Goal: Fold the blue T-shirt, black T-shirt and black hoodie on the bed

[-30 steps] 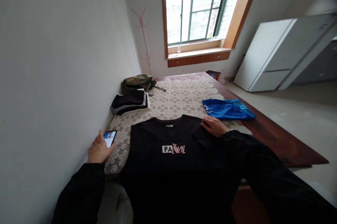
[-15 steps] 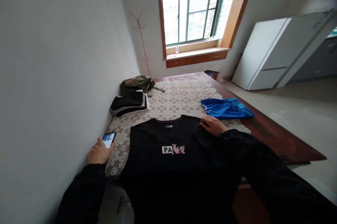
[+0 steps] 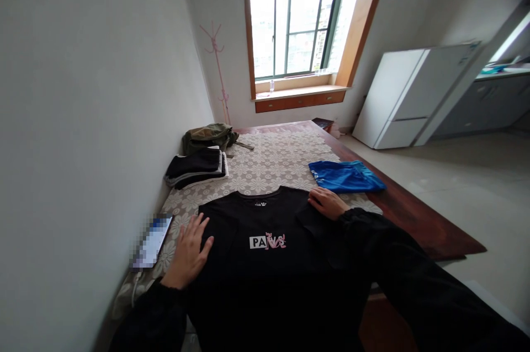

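A black T-shirt (image 3: 256,264) with a "PAWS" print and a pink figure lies spread out, its collar toward the far side and its lower part hanging at the near edge. My left hand (image 3: 188,250) is at the shirt's left shoulder, fingers outstretched and holding nothing. Flat on the right shoulder rests my right hand (image 3: 329,203), its fingers stretched over the cloth. Left of my left hand lies a phone (image 3: 152,241), its screen lit and blurred, with a white cable at its lower end. A folded blue garment (image 3: 345,176) lies just beyond my right hand.
A patterned lace cloth (image 3: 273,159) covers much of the dark red table (image 3: 434,228). At the back left are a stack of folded clothes (image 3: 194,167) and an olive backpack (image 3: 207,136). A wall (image 3: 83,120) borders the left side. A white fridge (image 3: 397,92) stands beyond, right.
My left hand has let go of the phone and moved right to the shirt's left shoulder. The phone now lies at the left edge. My right hand stays on the shirt; the view has shifted slightly.
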`<action>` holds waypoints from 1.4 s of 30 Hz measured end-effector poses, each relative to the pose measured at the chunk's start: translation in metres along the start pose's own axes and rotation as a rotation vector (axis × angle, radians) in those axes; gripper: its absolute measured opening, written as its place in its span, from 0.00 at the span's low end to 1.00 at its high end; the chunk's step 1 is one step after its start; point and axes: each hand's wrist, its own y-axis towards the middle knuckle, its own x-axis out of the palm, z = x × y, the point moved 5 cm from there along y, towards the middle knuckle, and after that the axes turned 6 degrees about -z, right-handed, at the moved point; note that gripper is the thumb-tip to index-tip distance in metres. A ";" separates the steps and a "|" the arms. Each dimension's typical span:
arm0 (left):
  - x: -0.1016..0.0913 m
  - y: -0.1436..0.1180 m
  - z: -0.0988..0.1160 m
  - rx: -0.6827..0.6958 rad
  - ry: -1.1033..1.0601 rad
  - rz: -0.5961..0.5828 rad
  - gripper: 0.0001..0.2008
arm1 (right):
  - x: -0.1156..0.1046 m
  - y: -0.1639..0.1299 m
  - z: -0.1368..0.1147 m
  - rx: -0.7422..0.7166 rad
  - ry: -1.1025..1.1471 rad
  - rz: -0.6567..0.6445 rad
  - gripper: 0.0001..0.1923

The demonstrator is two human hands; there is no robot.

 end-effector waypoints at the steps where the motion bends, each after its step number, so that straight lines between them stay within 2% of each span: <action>1: 0.006 0.003 0.013 0.055 -0.012 -0.019 0.28 | 0.000 0.000 0.000 -0.002 0.000 -0.001 0.11; 5: 0.027 0.013 0.046 0.109 0.016 -0.045 0.29 | 0.001 0.001 -0.001 -0.010 0.007 0.000 0.11; 8: 0.034 0.013 0.053 0.099 0.053 -0.058 0.31 | -0.001 0.003 0.000 -0.002 -0.010 -0.022 0.13; 11: 0.036 0.014 0.044 0.107 0.045 -0.116 0.31 | -0.003 -0.004 -0.002 0.021 -0.061 -0.050 0.14; 13: 0.039 0.018 0.034 0.148 0.015 -0.190 0.31 | -0.002 -0.018 -0.005 0.079 -0.113 -0.013 0.16; 15: 0.041 0.024 0.022 0.154 -0.007 -0.231 0.31 | 0.004 -0.038 -0.011 0.166 -0.150 0.043 0.23; 17: 0.042 0.032 0.014 0.078 0.005 -0.180 0.32 | 0.017 -0.058 -0.021 0.232 -0.147 0.042 0.29; 21: 0.041 0.041 0.014 -0.097 0.076 -0.009 0.33 | 0.046 -0.079 -0.037 0.350 -0.122 -0.004 0.33; 26: 0.039 0.051 0.014 -0.138 0.052 -0.037 0.43 | 0.056 -0.065 -0.027 0.455 -0.130 -0.035 0.37; 29: 0.035 0.057 0.008 -0.167 0.042 -0.030 0.48 | 0.056 -0.051 -0.019 0.513 -0.144 0.016 0.40; 33: 0.035 0.057 0.009 -0.166 0.054 -0.005 0.46 | 0.056 -0.045 -0.022 0.539 -0.165 0.104 0.40; 39: 0.039 0.038 0.016 -0.072 0.078 0.010 0.43 | 0.050 -0.044 -0.033 0.404 -0.165 0.016 0.39; 42: 0.038 0.030 0.018 -0.059 0.071 0.019 0.43 | 0.048 -0.043 -0.035 0.413 -0.161 -0.012 0.39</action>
